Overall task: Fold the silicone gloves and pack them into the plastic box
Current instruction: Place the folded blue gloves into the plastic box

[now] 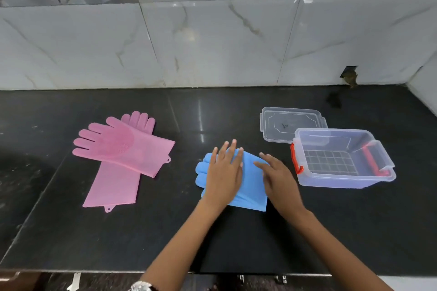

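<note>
Folded blue gloves (248,184) mid-table, left hand (223,172) pressing flat on them, right hand (279,177) flat at their right edge; plastic box (343,158) toward the right edge; pink gloves (123,149) crossed toward the left edge

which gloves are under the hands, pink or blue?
The blue gloves, folded at centre: left hand and right hand both rest flat on them. The pink gloves lie crossed, unfolded and untouched, further left.

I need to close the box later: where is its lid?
In the head view the clear lid lies flat on the black counter, at right, just behind the open plastic box, near the tiled wall.
</note>
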Tool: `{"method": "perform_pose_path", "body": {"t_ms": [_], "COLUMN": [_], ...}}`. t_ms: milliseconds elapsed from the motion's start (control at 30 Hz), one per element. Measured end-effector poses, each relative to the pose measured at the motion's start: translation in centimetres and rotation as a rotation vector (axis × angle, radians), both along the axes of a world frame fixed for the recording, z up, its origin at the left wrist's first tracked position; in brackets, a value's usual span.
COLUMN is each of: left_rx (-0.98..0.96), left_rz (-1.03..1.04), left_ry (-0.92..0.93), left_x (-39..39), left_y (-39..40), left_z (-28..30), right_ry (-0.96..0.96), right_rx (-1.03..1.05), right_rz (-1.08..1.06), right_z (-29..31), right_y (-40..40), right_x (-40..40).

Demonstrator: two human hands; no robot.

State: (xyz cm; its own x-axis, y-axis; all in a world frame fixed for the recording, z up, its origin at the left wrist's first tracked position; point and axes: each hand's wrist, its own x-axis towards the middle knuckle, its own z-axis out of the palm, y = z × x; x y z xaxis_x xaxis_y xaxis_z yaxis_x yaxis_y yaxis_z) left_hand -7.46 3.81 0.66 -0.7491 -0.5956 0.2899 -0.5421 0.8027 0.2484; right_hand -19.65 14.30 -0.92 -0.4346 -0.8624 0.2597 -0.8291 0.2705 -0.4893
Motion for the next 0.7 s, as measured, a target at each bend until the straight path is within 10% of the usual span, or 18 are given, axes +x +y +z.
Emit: {"method": "perform_pose_path", "body": {"t_ms": [200, 700], "left_rx": [0.047, 0.113], "left_rz": [-0.079, -0.061], "left_ry": [-0.376, -0.277], "left_x": [1.4, 4.1], "left_y": [-3.0, -2.0], "left_z": [-2.7, -5.4], "right_ry": [-0.019, 0.182], "right_rx": [0.312, 0.350], "right_rz": [-0.148, 0.044], "right_z": [-2.5, -4.4], "right_y": [-4.0, -3.5], "right_x": [3.6, 3.7]}}
